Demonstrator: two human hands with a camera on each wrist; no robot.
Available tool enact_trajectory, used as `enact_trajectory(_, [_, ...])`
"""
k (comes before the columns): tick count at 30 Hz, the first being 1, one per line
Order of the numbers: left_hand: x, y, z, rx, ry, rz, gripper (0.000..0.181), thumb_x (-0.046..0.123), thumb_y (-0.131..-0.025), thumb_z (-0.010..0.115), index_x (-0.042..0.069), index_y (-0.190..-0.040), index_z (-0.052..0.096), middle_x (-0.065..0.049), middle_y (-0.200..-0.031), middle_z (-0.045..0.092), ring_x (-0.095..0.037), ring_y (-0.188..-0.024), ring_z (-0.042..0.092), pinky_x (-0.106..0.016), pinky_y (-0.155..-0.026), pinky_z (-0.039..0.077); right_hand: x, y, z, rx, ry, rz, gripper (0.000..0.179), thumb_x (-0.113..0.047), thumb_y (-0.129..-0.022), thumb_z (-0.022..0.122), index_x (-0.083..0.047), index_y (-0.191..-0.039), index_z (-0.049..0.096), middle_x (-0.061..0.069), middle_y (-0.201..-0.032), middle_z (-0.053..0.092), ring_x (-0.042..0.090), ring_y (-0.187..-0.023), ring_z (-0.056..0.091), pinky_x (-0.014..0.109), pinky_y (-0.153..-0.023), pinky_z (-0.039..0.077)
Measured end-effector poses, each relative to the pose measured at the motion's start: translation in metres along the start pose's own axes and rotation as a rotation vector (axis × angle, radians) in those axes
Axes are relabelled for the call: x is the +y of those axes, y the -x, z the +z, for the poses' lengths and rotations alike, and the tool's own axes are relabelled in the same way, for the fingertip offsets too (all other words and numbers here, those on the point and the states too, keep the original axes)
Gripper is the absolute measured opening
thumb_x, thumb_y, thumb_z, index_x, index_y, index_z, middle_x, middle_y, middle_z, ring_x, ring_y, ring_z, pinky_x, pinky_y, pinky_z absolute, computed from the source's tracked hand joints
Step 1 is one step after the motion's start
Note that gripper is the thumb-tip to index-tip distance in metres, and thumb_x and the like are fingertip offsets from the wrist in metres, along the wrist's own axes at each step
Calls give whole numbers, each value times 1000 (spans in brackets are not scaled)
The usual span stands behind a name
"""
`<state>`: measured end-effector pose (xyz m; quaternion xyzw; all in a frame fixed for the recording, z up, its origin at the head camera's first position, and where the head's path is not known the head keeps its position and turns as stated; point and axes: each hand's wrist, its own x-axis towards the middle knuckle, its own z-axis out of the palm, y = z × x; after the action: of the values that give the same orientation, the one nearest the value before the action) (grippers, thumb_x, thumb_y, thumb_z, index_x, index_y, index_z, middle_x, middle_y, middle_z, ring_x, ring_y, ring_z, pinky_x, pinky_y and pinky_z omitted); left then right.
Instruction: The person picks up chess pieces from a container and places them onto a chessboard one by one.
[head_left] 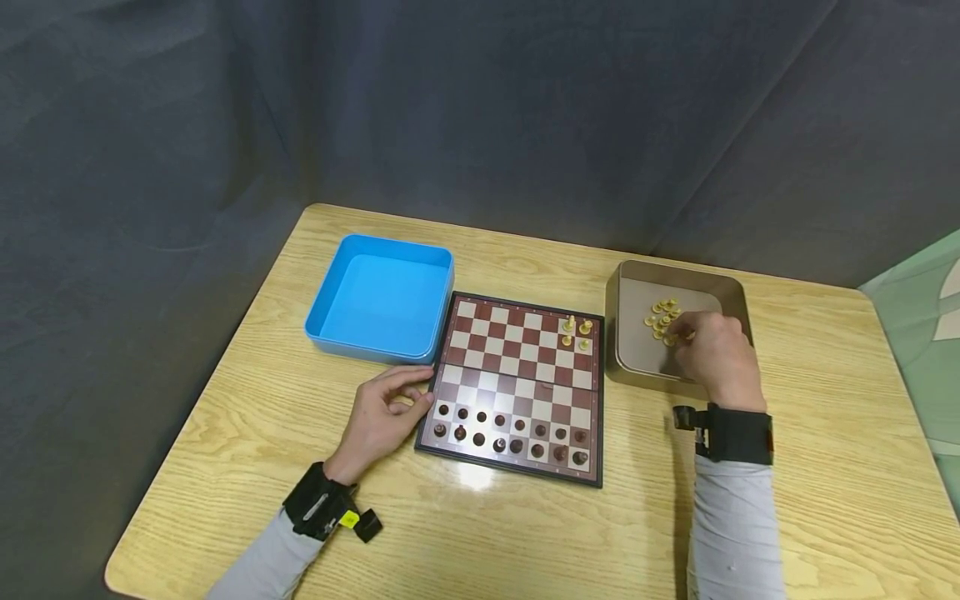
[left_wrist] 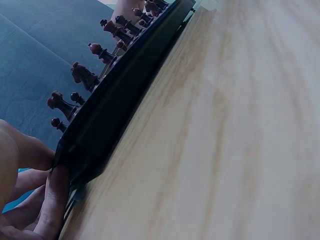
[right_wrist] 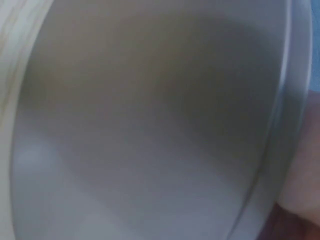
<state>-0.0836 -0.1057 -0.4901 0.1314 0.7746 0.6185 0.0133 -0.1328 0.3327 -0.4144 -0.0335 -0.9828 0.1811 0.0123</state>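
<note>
A folding chessboard lies on the table, with dark chess pieces in two rows along its near side. Several pale yellow chess pieces stand at its far right corner. My left hand rests beside the board, thumb and forefinger touching its left edge; the left wrist view shows these fingers close up at the rim. Over the tan tray, my right hand reaches down with bent fingers among loose yellow pieces. I cannot tell whether it pinches one; the hand covers its fingertips.
A blue tray with nothing in it stands at the board's upper left. The tan tray's outer wall fills most of the right wrist view. Behind the wooden table hangs a dark curtain.
</note>
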Motion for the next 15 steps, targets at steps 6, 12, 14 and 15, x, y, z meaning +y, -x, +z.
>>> enact_trajectory(6, [1, 0, 0, 1, -6, 4, 33, 10, -76, 65, 11, -109, 60, 0, -110, 53, -16, -73, 58, -26, -44, 49, 0, 0, 2, 5, 0, -17, 15, -1, -71, 63, -8, -84, 64, 10, -78, 62, 22, -60, 56, 34, -41, 41])
enact_trajectory(12, [3, 0, -1, -1, 7, 8, 34, 8, -76, 65, 10, -109, 59, -1, -110, 53, -17, -73, 58, -25, -44, 49, 0, -1, 2, -16, 1, -4, 16, 2, -70, 62, -7, -84, 64, 10, -75, 61, 22, -58, 53, 32, -41, 40])
enact_trajectory(14, [3, 0, -1, -1, 7, 11, 34, 7, -76, 65, 9, -109, 59, -2, -110, 53, -18, -73, 58, -25, -43, 48, 0, -1, 1, -20, 2, -4, 17, 1, -70, 63, -8, -84, 64, 9, -75, 61, 21, -58, 53, 32, -42, 40])
enact_trajectory(15, [3, 0, -1, -2, 4, 13, 34, 8, -76, 65, 10, -109, 59, -2, -110, 53, -18, -73, 58, -25, -42, 48, 0, -1, 1, -21, 2, -6, 16, 1, -70, 63, -8, -84, 64, 9, -75, 61, 21, -58, 53, 32, -42, 41])
